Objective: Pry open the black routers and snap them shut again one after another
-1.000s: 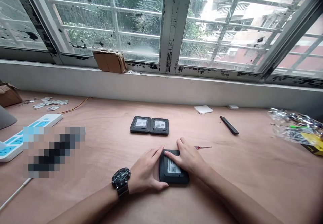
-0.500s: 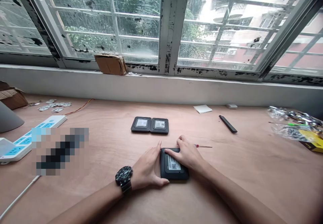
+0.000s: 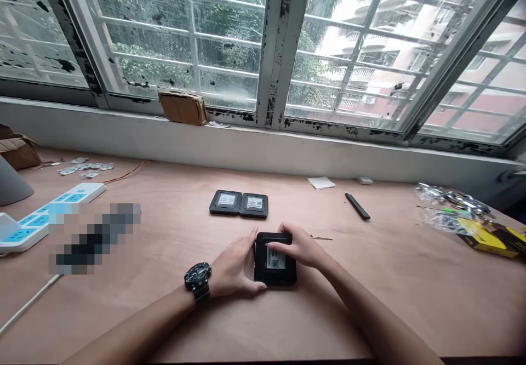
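Note:
A flat black square case (image 3: pixel 263 277) with rounded corners and a white label lies in front of me on the wooden table. My left hand (image 3: pixel 235 263) cups its left side, thumb at the near corner and fingers along the edge. From the right, my right hand (image 3: pixel 303 245) grips the far right part, its thumb lying across the top beside the label. Behind my hands, two similar black cases (image 3: pixel 253 204) with labels sit side by side. A thin screwdriver (image 3: pixel 322 238) lies just beyond my right hand, its handle partly hidden.
On the left are a white power strip (image 3: pixel 88 190), a blurred-out dark object (image 3: pixel 96 241) and a cable. A black bar (image 3: pixel 357 206) and a white pad (image 3: pixel 321 183) lie at the back right. Plastic bags (image 3: pixel 446 220) and a yellow-black box (image 3: pixel 482 239) are far right.
The view has tilted and shifted slightly, so the table objects on the right appear further left. Both hands keep their hold on the case, which has moved only slightly.

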{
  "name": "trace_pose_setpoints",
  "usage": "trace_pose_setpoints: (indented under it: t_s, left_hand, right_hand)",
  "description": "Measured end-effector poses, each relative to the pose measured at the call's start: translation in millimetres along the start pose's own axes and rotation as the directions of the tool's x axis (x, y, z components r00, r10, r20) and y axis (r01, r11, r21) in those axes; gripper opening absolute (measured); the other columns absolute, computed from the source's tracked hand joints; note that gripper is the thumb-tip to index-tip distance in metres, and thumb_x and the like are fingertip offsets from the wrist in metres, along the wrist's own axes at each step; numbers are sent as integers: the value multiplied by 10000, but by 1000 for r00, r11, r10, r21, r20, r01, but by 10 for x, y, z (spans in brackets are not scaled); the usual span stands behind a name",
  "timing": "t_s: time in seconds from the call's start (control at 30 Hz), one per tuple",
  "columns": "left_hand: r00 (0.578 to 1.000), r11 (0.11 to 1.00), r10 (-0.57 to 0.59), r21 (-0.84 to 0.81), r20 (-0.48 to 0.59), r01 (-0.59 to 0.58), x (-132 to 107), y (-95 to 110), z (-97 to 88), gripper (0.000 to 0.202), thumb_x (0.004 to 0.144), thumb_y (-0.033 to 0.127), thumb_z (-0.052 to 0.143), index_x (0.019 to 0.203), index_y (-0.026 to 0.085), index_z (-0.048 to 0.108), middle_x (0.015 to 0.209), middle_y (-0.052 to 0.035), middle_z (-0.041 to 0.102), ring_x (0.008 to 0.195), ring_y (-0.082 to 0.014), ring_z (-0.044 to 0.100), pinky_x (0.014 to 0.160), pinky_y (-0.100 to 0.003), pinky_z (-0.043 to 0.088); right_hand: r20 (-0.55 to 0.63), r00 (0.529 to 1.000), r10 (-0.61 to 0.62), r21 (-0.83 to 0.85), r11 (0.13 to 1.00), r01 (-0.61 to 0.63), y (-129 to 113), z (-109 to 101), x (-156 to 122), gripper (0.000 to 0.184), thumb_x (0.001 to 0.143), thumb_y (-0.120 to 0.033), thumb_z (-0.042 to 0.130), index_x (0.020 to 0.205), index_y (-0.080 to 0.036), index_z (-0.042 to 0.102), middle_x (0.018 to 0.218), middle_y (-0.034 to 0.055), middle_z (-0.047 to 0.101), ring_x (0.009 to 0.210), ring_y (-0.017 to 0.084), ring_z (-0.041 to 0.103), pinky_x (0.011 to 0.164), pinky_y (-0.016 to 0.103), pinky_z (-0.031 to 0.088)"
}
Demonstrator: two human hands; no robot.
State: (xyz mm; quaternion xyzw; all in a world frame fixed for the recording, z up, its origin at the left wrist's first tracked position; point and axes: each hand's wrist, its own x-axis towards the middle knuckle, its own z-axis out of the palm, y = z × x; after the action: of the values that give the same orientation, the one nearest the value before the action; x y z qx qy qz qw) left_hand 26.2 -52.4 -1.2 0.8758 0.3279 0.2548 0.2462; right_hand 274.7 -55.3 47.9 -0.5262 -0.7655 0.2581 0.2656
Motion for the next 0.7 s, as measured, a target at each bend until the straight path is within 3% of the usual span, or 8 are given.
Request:
trace_pose_setpoints:
  t_s: [0.1,0.23,0.37,0.53,0.6,0.7]
  left_hand:
    - [1000,1000,-6,9,4,6,-13,76,-19,1248,647,437,900,1619,231,145,1599,-169,361,1420,-385,420,1177,-533,369]
    - [990,986,-101,124,-97,113,-252,143,-53,1200,692,596,852,1616,248,171,1506,-171,471,1353,-392,481,1120,-555,422]
    - [962,914,-174,330,-210,237,-666,110,-178,1158,670,789,759,1579,249,288,1377,-159,587,1288,-421,533,1159,-649,312]
    - [966,866,-134,446,-223,223,-845,87,-344,879,828,709,687,1522,263,384,1419,-115,597,1308,-359,554,1218,-627,214]
    - [973,879,-129,433,-192,202,-803,97,-344,834,875,658,672,1539,268,354,1481,-106,553,1335,-338,544,1219,-599,243]
    - [977,897,-139,397,-162,194,-732,116,-293,808,919,600,654,1565,267,301,1533,-98,500,1368,-314,525,1223,-564,273]
  right_hand:
    - [80,996,-50,175,984,36,-16,-118,-43,384,882,-569,679,903,-209,548,838,-14,620,744,162,555,625,268,437]
    - [22,996,-87,216,973,80,-72,-353,-77,353,931,-554,628,944,-208,560,887,4,624,782,174,575,659,281,471]
    - [-8,980,-197,10,980,197,-180,-565,-85,242,976,-463,615,969,-221,615,930,27,671,833,195,617,738,321,493]
    - [149,833,-532,-282,785,552,-125,-648,-169,84,980,-326,646,962,-252,679,1041,54,705,999,231,630,917,405,476]
    - [147,815,-560,-366,735,571,39,-621,-256,47,985,-270,632,972,-263,676,1137,62,692,1066,248,620,929,422,481]
    - [100,838,-537,-425,738,524,375,-516,-408,112,988,-177,585,954,-254,659,1136,65,690,1044,243,635,892,409,512]
